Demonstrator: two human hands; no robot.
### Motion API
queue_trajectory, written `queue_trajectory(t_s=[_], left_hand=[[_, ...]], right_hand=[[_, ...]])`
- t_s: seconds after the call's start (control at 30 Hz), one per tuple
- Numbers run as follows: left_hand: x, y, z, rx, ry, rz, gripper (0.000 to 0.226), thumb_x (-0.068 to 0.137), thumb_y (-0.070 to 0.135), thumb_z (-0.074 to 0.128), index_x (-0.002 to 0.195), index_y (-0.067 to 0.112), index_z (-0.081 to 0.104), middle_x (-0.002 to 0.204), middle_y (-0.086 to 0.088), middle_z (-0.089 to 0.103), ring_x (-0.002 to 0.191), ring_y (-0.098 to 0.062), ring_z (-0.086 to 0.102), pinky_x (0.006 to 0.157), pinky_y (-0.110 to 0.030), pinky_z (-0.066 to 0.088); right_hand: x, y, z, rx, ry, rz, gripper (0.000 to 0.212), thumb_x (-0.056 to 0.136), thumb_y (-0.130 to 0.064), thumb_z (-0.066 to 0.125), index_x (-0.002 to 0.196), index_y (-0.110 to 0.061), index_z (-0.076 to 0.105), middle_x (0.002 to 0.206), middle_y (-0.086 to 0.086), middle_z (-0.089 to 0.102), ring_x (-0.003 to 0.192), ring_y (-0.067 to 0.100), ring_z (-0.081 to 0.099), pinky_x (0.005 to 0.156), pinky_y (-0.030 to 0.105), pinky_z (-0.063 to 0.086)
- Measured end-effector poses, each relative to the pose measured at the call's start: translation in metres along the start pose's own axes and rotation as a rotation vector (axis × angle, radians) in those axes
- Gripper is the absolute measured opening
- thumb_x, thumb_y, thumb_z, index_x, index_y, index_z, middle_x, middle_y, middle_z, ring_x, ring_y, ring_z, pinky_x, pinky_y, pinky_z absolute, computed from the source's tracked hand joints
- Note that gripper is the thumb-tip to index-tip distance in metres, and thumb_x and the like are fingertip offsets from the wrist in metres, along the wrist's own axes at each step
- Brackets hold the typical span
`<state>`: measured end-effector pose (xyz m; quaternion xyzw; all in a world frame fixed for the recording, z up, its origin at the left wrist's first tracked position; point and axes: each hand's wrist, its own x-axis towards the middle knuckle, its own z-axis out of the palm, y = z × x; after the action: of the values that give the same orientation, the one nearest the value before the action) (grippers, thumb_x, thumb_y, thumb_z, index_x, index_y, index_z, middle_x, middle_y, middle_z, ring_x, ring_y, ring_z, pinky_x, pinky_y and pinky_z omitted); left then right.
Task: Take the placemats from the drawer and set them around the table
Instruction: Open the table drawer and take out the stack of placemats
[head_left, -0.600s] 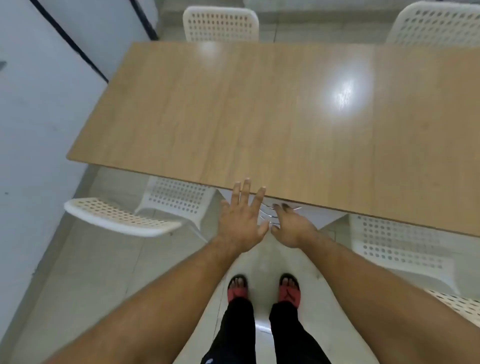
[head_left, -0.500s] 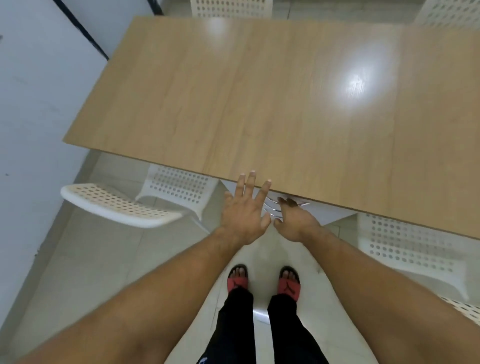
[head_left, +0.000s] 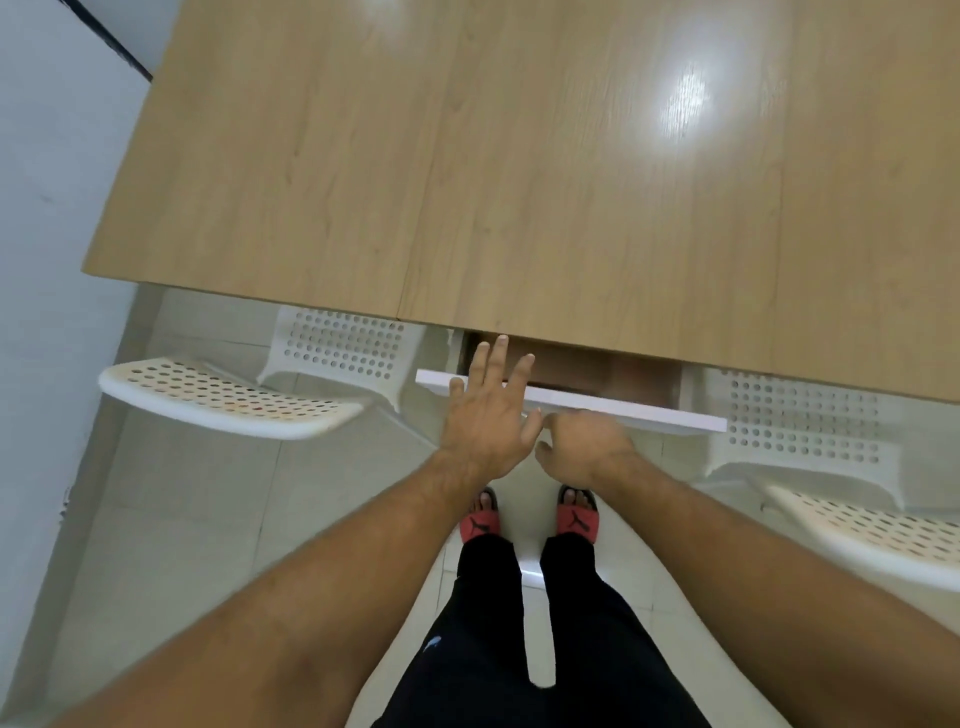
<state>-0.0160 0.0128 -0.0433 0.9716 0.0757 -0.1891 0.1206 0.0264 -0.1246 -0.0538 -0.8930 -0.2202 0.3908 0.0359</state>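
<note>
The person is standing at the near edge of the table (head_left: 519, 182), and the step in hand looks like opening the drawer (head_left: 597, 402): its white front is jutting out a little from under the table edge, showing a brown strip of interior that is partly in shadow. The right hand (head_left: 582, 447) is curling at the drawer front, fingers tucked under or against it, seemingly gripping a handle that is hidden from view. The left hand (head_left: 491, 415) is hovering with fingers spread flat over the drawer's left part, holding nothing. No placemats are showing; they are presumably lying inside the drawer, further back under the table top. The next move probably calls for drawing the front further out toward the person's body, then reaching in with the free hand. A white perforated chair (head_left: 234, 405) is standing left of the drawer and another chair (head_left: 810, 441) right of it, both just beside its ends. The person's feet, in red sandals (head_left: 480, 522), are planted directly below the drawer, so a full pull may be needing a step back.
</note>
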Motion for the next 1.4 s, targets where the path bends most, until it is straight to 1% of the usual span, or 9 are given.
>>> queue_trajectory(t_s=[0.17, 0.33, 0.47, 0.7, 0.77, 0.9, 1.13, 1.27, 1.4], left_hand=[[-0.02, 0.001, 0.013, -0.072, -0.003, -0.064, 0.059, 0.095, 0.046, 0.04, 0.145, 0.016, 0.037, 0.156, -0.013, 0.031, 0.146, -0.029, 0.025, 0.113, -0.052, 0.031], [-0.026, -0.003, 0.028, -0.182, -0.104, -0.231, 0.065, 0.091, 0.039, 0.047, 0.147, 0.012, 0.032, 0.159, -0.02, 0.021, 0.145, -0.036, 0.024, 0.114, -0.048, 0.032], [-0.022, -0.006, 0.032, -0.304, -0.225, -0.38, 0.074, 0.089, 0.037, 0.053, 0.153, 0.016, 0.021, 0.163, -0.02, 0.007, 0.144, -0.037, 0.027, 0.111, -0.047, 0.038], [-0.022, -0.002, 0.036, -0.492, -0.203, -0.672, 0.087, 0.089, 0.04, 0.056, 0.155, 0.009, 0.009, 0.127, -0.013, 0.059, 0.123, -0.034, 0.049, 0.078, -0.037, 0.049], [-0.025, -0.004, 0.039, -0.468, -0.201, -0.716, 0.079, 0.084, 0.045, 0.058, 0.146, 0.005, 0.028, 0.122, -0.013, 0.062, 0.112, -0.033, 0.058, 0.081, -0.038, 0.054], [-0.037, -0.01, 0.037, -0.415, -0.318, -0.642, 0.048, 0.085, 0.053, 0.062, 0.104, 0.009, 0.063, 0.107, -0.009, 0.068, 0.093, -0.029, 0.064, 0.073, -0.029, 0.051], [-0.05, -0.026, 0.034, -0.915, -0.373, -0.694, 0.044, 0.083, 0.036, 0.077, 0.111, 0.018, 0.048, 0.108, 0.0, 0.061, 0.097, -0.021, 0.063, 0.086, -0.032, 0.053], [-0.051, -0.046, 0.031, -1.184, -0.419, -0.665, 0.05, 0.081, 0.017, 0.081, 0.123, 0.011, 0.054, 0.114, -0.009, 0.069, 0.098, -0.026, 0.068, 0.091, -0.042, 0.056], [-0.056, -0.07, 0.017, -1.375, -0.602, -0.553, 0.047, 0.086, 0.004, 0.074, 0.129, 0.01, 0.057, 0.12, -0.012, 0.07, 0.11, -0.028, 0.067, 0.089, -0.034, 0.057]], right_hand=[[-0.03, -0.005, -0.011, 0.153, 0.193, 0.059, 0.03, 0.089, -0.038, 0.044, 0.094, -0.026, 0.071, 0.085, 0.0, 0.072, 0.075, 0.024, 0.065, 0.063, 0.029, 0.05], [-0.02, 0.01, 0.009, 0.382, 0.141, 0.22, 0.041, 0.087, -0.036, 0.048, 0.124, -0.026, 0.062, 0.113, 0.002, 0.07, 0.095, 0.023, 0.063, 0.082, 0.034, 0.054], [-0.004, 0.018, 0.034, 0.637, 0.069, 0.348, 0.068, 0.091, -0.04, 0.053, 0.153, -0.019, 0.035, 0.142, 0.008, 0.055, 0.119, 0.028, 0.058, 0.097, 0.035, 0.049], [-0.011, 0.005, 0.079, 0.935, 0.06, 0.526, 0.074, 0.078, -0.047, 0.062, 0.144, -0.021, 0.042, 0.137, 0.008, 0.054, 0.113, 0.028, 0.059, 0.096, 0.033, 0.048], [-0.023, -0.003, 0.094, 0.939, 0.076, 0.553, 0.076, 0.082, -0.044, 0.063, 0.15, -0.021, 0.036, 0.146, 0.01, 0.043, 0.122, 0.032, 0.055, 0.103, 0.037, 0.046], [-0.035, -0.003, 0.111, 0.938, 0.098, 0.619, 0.077, 0.087, -0.044, 0.06, 0.154, -0.024, 0.028, 0.146, 0.011, 0.036, 0.124, 0.037, 0.052, 0.106, 0.042, 0.045], [-0.024, 0.024, 0.103, 1.11, 0.109, 0.628, 0.102, 0.06, -0.078, 0.057, 0.148, -0.029, 0.04, 0.139, 0.005, 0.055, 0.118, 0.029, 0.059, 0.103, 0.044, 0.049], [-0.029, 0.025, 0.093, 1.27, 0.159, 0.596, 0.091, 0.074, -0.065, 0.07, 0.148, -0.025, 0.037, 0.131, -0.007, 0.054, 0.115, 0.023, 0.056, 0.105, 0.045, 0.046], [-0.041, 0.03, 0.088, 1.569, 0.133, 0.612, 0.086, 0.068, -0.052, 0.085, 0.139, -0.02, 0.048, 0.123, 0.001, 0.069, 0.107, 0.026, 0.067, 0.095, 0.046, 0.055]])
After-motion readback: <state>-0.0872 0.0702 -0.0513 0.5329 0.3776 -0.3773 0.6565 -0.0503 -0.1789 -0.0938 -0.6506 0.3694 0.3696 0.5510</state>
